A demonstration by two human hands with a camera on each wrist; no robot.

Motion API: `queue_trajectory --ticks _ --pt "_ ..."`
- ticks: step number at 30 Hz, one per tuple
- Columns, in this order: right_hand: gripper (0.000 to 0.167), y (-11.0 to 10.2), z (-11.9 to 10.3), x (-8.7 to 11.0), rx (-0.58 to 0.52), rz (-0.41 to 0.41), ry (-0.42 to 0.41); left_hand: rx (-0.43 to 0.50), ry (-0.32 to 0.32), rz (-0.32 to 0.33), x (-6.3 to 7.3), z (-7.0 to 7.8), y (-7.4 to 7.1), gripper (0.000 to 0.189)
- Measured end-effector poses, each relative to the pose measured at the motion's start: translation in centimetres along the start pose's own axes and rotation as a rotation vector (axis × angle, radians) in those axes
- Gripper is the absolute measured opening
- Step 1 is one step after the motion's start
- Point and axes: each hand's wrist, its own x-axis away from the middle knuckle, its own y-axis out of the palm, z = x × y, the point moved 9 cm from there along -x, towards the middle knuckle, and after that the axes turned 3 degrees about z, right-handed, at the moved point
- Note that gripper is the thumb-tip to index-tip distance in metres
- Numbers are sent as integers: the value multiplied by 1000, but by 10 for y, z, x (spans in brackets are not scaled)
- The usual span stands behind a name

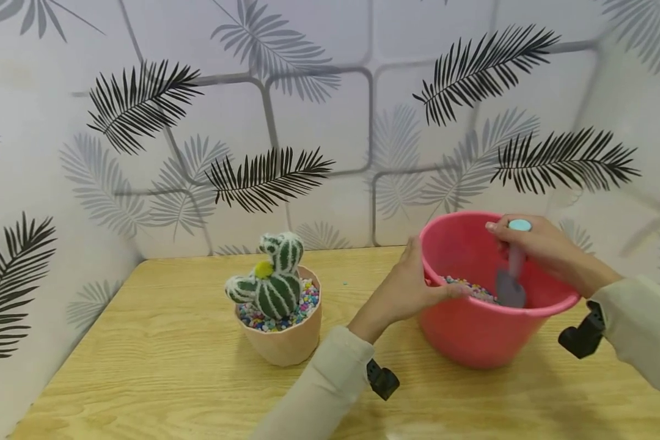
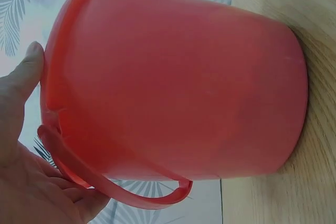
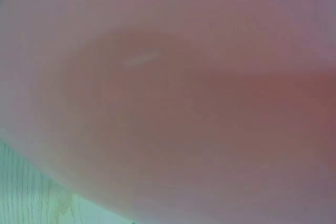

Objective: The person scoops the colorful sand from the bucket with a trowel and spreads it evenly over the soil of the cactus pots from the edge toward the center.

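Note:
A pink-red plastic bucket [image 1: 467,342] stands upright on the table at the right. My left hand [image 1: 404,287] grips its left rim, the thumb lying along the front edge. In the left wrist view the fingers reach round the rim beside the bucket's carrying handle [image 2: 131,198]. Inside the bucket, my right hand [image 1: 550,244] holds a small trowel [image 1: 510,287] by its grip, a light-blue end showing above the fist. The grey blade points down at small multicoloured pebbles [image 1: 478,292], its tip hidden behind the front rim. The right wrist view is filled by a blurred pinkish surface.
Left of the bucket, a peach-coloured pot [image 1: 286,346] holds a knitted-looking green and white cactus [image 1: 277,296] with a yellow flower, set in coloured pebbles. The wood-grain table [image 1: 159,348] meets a leaf-patterned wall [image 1: 330,122] close behind the bucket.

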Motion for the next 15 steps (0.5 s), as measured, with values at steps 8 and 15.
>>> queue_trajectory --ticks 8,15 --pt "25 32 -7 4 -121 -192 23 42 -2 4 0 0 2 97" --pt "28 45 -22 8 -425 -256 -41 84 1 4 0 0 2 97"
